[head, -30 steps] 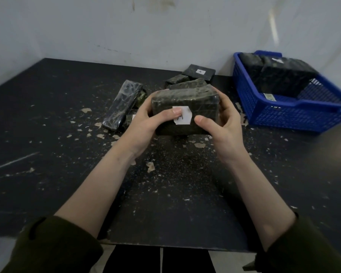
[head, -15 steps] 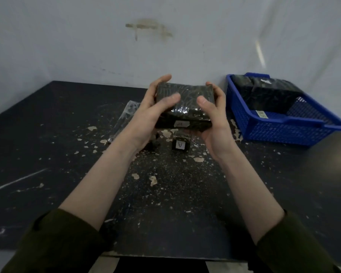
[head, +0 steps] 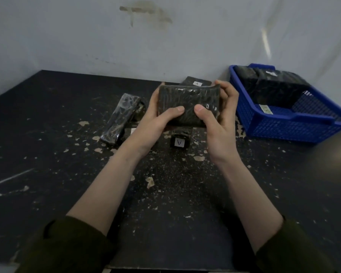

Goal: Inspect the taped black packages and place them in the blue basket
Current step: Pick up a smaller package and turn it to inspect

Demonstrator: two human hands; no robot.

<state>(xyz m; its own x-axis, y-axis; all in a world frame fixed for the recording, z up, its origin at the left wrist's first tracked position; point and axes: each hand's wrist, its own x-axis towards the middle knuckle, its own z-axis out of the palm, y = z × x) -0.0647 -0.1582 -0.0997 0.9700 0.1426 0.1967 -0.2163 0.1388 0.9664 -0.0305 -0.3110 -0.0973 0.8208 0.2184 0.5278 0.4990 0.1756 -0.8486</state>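
The left grip (head: 156, 125) and right grip (head: 220, 121) both clasp a taped black package (head: 187, 100), thumbs on its face, held above the bench (head: 47, 154) just left of the blue basket (head: 287, 129).

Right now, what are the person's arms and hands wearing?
Both are bare: no gloves, rings or watch show on the left hand or right hand. A dark olive-green left sleeve and right sleeve end near the elbows, forearms uncovered.
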